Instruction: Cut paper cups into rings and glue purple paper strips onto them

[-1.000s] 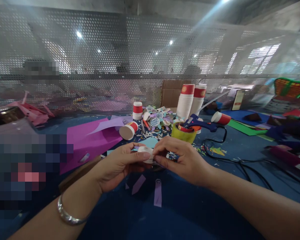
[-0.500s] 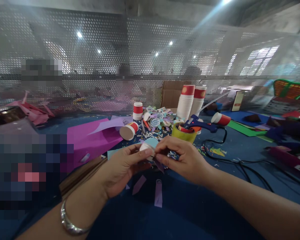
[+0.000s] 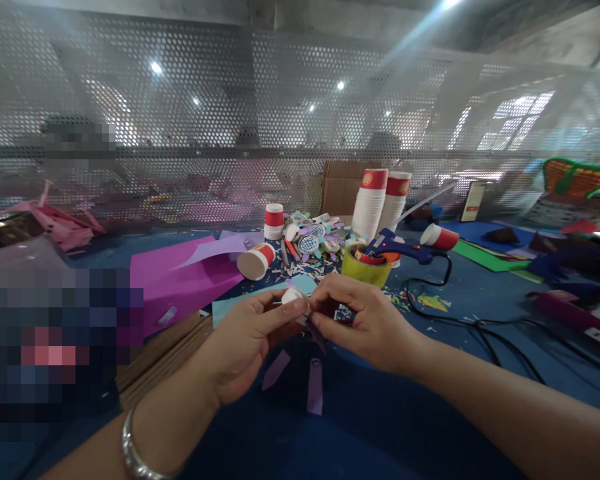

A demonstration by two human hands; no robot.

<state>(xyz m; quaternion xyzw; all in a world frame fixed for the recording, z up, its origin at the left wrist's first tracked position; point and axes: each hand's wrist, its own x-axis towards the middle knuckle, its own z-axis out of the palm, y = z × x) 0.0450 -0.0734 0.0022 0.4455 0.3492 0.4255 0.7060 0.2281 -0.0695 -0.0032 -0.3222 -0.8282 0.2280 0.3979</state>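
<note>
My left hand [image 3: 243,343] pinches a small white piece [image 3: 292,295], perhaps paper, between thumb and fingers. My right hand [image 3: 365,320] meets it from the other side, its fingertips closed at the edge of the white piece. From under those fingertips hangs a dark purple paper strip [image 3: 318,337]; where it joins the white piece is hidden. Below the hands, two cut purple paper strips lie on the blue table: a pointed one [image 3: 277,370] and one with a rounded, drawn-on end [image 3: 315,387]. A light blue sheet [image 3: 225,311] lies just behind my left hand.
Behind my hands sits a yellow tape roll [image 3: 365,268] with a blue glue gun [image 3: 397,247] on top, its black cord running right. Stacked paper cups [image 3: 369,207], a heap of paper cutouts [image 3: 310,243], magenta paper [image 3: 175,277] and brown cardboard [image 3: 165,360] surround the work spot.
Both hands keep their hold on the white piece with almost no movement. The whole view has shifted slightly.
</note>
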